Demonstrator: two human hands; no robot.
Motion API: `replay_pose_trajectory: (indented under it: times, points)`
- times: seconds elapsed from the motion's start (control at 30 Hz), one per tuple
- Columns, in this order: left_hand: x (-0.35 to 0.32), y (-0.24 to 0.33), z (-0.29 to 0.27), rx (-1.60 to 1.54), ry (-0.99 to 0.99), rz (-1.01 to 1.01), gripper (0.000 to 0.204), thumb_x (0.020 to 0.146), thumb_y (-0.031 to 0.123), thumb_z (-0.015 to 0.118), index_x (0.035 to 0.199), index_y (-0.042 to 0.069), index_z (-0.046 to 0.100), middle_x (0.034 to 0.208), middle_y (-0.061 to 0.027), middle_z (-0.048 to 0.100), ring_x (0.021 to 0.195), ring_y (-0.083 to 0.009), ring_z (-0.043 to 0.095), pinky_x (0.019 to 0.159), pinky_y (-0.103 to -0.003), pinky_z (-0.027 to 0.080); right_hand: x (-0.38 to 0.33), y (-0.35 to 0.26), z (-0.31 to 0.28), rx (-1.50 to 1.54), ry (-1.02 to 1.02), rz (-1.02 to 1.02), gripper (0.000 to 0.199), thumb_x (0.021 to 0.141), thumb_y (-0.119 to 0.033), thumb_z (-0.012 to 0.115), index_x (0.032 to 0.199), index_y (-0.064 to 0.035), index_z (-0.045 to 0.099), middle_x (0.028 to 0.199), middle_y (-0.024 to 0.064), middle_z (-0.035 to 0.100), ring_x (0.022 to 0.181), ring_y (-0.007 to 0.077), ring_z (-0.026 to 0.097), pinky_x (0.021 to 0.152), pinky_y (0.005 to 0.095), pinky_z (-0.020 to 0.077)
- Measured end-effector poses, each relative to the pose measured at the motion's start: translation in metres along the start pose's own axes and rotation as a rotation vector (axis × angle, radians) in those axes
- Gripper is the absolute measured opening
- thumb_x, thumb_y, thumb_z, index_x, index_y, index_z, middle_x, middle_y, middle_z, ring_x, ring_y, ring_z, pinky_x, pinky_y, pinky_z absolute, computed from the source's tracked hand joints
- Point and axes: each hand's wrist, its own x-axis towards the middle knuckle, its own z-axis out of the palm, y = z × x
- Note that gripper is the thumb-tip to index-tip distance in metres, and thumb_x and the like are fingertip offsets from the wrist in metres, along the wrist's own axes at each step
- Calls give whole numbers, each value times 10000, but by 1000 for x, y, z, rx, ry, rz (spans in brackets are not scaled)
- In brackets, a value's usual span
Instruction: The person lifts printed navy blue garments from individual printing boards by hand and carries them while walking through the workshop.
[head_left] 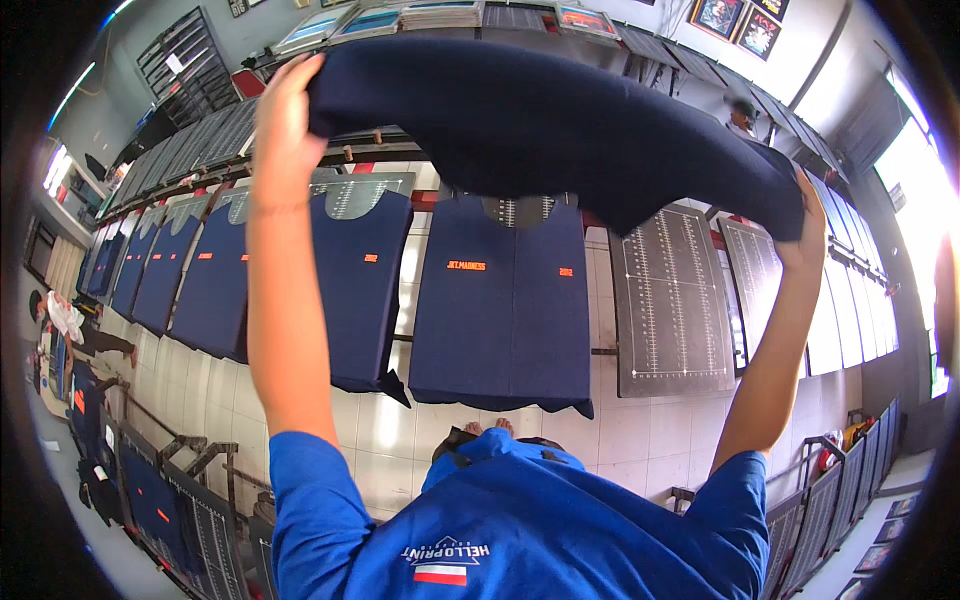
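Note:
A dark navy cloth panel (570, 130) is stretched in the air between my raised arms, its lower edge hanging unevenly. My left hand (287, 115), slightly blurred, grips its left end. At the far right end my right hand (807, 235) is closed on the cloth. Below and beyond it, a navy shirt panel (500, 310) with small orange print and a cut-out neckline lies on a board. Right of that stands a bare dark board (672, 310) with white ruler markings. The hanging cloth hides part of the rack behind.
Another printed navy panel (355, 290) lies on a board to the left, with several more further along the row. More ruled boards (755, 275) continue to the right. Behind me are other board racks (190, 500). A person (740, 115) is at the far right, partly hidden.

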Motion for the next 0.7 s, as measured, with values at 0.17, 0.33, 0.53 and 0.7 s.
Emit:
replay_pose_trajectory:
  times: [0.17, 0.33, 0.53, 0.7]
  points:
    - [-108, 4, -35, 245, 122, -81, 272, 908, 185, 562, 1134, 35, 579, 1051, -28, 576, 971, -116, 558, 847, -263, 442, -94, 35, -8, -125, 154, 74, 321, 940, -215, 531, 1156, 20, 563, 1067, 125, 645, 915, 228, 647, 838, 355, 524]
    - [-170, -72, -110, 644, 122, -134, 188, 909, 136, 544, 1073, 44, 554, 983, 15, 510, 902, -63, 458, 836, -200, 372, -140, 134, -69, -127, 327, 389, 264, 834, -160, 647, 1056, -19, 617, 984, 75, 649, 867, 189, 625, 794, 338, 501]
    - [-239, -189, -228, 856, 124, -406, 235, 896, 93, 579, 1108, 10, 520, 908, -30, 550, 811, -96, 503, 757, -247, 433, -189, 253, -117, -158, 576, 632, 309, 841, -155, 670, 1117, -56, 574, 1001, 64, 636, 923, 210, 621, 825, 409, 514]
    - [-307, -239, -289, 950, 106, -543, 207, 884, 78, 599, 1067, -1, 543, 888, -50, 589, 802, -121, 543, 754, -273, 456, -254, 301, -166, -43, 362, 738, 180, 885, -135, 611, 1038, -49, 574, 1008, 78, 639, 929, 219, 631, 853, 406, 512]
